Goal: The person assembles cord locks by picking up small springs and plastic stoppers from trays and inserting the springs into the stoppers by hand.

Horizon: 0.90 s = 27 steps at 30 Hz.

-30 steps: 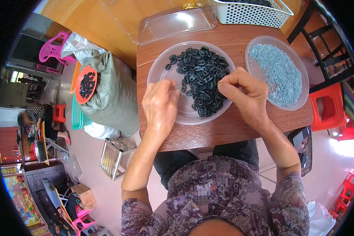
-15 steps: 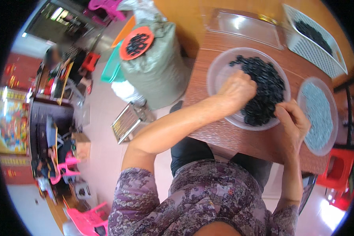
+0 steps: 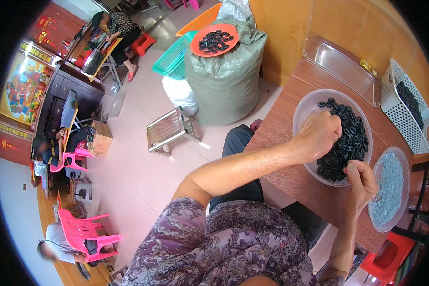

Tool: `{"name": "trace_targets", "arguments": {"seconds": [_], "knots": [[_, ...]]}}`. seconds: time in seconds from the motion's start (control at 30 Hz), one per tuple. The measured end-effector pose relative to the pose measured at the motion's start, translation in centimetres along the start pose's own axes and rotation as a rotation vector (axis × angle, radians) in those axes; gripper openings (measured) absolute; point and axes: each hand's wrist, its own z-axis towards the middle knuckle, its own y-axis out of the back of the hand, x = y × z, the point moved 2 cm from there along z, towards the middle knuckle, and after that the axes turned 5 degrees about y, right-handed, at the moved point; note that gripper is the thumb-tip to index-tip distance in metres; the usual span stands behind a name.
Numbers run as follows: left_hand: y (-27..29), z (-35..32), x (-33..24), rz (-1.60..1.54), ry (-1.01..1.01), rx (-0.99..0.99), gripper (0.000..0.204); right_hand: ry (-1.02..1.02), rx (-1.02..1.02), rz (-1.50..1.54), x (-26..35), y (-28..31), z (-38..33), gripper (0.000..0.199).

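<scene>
Small black ring-like oval pieces (image 3: 350, 138) fill most of a clear round plastic bowl (image 3: 304, 114) on the brown table. My left hand (image 3: 321, 135) is curled closed over the heap, its fingertips hidden from view. At the bowl's near right rim, my right hand (image 3: 362, 183) pinches with thumb and forefinger pressed together. Whatever lies in either grip is too small or covered to make out. Beside my right hand stands a clear dish (image 3: 405, 159) holding many tiny light blue pieces (image 3: 387, 190).
A white perforated basket (image 3: 396, 112) with black pieces and a clear tray (image 3: 341, 62) sit along the table's far side. Left of the table stand a bulging sack (image 3: 224, 90) topped by an orange plate (image 3: 195, 46) and a low metal-framed stool (image 3: 169, 128). Several people sit farther left.
The view has swung, so the table and bowl now sit farther right and lower. Both hands stay at the bowl, the left over the heap and the right at its rim.
</scene>
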Motion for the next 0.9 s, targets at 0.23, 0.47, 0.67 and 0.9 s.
{"name": "trace_targets", "arguments": {"seconds": [0.23,0.47,0.67,0.9], "knots": [[-1.1,-2.2,-2.2,-1.379,0.733,-0.047,0.01,0.381,-0.115,-0.162,1.6,-3.3,0.4,0.007],[-1.1,-3.8,-3.5,-1.328,0.755,-0.048,0.014,0.544,-0.158,-0.235,0.5,-3.0,0.9,0.01],[0.2,-4.3,-2.8,-1.27,0.81,0.093,0.012,0.168,0.013,0.043,-0.1,-1.8,0.2,0.008],[0.5,-4.4,-2.6,-1.326,0.827,0.011,0.012,0.224,0.054,-0.032,0.3,-2.0,-0.1,0.006]]}}
